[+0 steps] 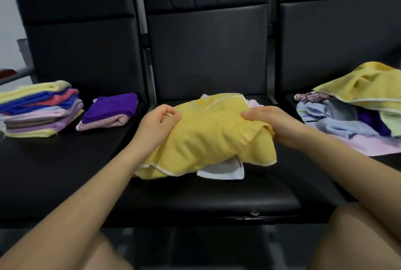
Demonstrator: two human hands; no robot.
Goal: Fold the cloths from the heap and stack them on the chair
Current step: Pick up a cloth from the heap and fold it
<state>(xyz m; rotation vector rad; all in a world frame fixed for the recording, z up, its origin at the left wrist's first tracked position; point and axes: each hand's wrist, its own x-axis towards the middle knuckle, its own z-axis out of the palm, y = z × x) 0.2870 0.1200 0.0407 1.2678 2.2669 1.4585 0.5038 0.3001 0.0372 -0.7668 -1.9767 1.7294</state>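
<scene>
A yellow towel [204, 137] lies bunched on the middle chair seat [217, 200], over a white and grey cloth [223, 171] and a pink one [253, 102]. My left hand [157, 125] grips the towel's left side with curled fingers. My right hand [271, 124] holds its right side, thumb on top and fingers tucked under the fold. On the right chair sits the heap [351, 115] of loose cloths, topped by another yellow towel [368, 87]. A tall stack of folded cloths [39, 110] stands on the left chair.
A smaller folded pile [110, 110], purple over a patterned cloth, lies beside the tall stack on the left chair seat [65, 161]. Black backrests [206, 52] rise behind all three seats. My knees show at the bottom corners.
</scene>
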